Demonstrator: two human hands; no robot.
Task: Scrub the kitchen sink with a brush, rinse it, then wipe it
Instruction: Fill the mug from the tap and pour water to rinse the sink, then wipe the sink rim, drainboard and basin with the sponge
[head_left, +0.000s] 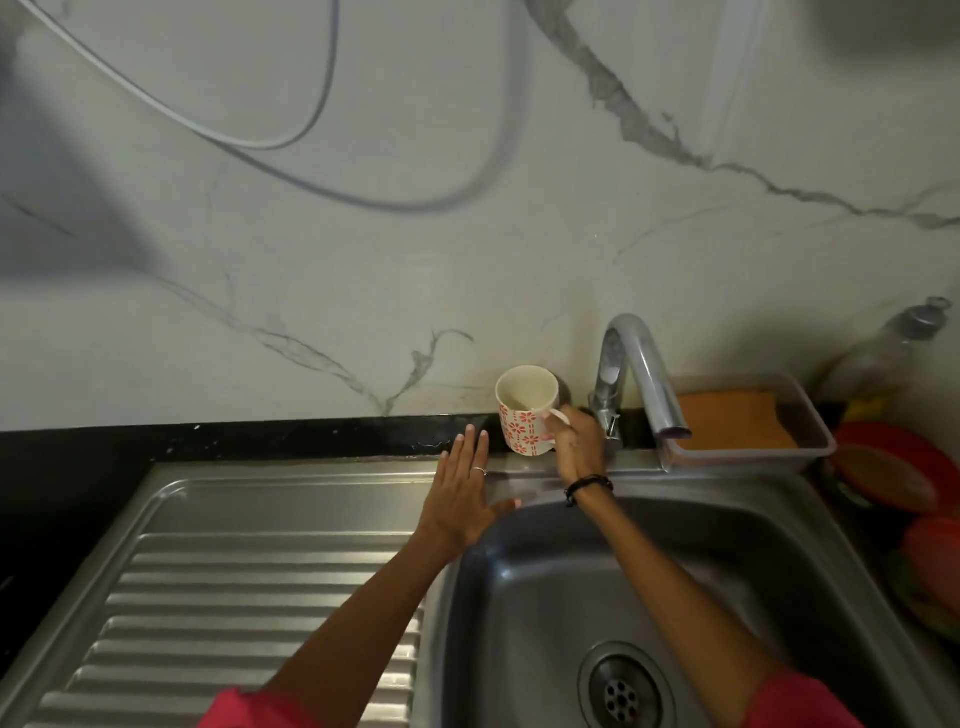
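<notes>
**Mug held at the back rim of the sink**

At the centre of the frame, I see my right hand curled around the handle of a white mug with a red flower pattern; the mug stands upright on the back ledge of the sink, just left of the tap. My left hand lies flat with straight fingers spread, resting on the steel just left of the mug, and holds nothing. A ring shows on one finger, and a dark band circles the right wrist.

The sink fills the lower right of the frame, its basin bare steel with the drain near the bottom edge. The ribbed drainboard spreads over the lower left. Right of the tap, a clear tray holds an orange sponge. At the far right edge sit a bottle and blurred red and orange items I cannot identify. A black counter strip runs along the marble wall. I cannot see a brush.
</notes>
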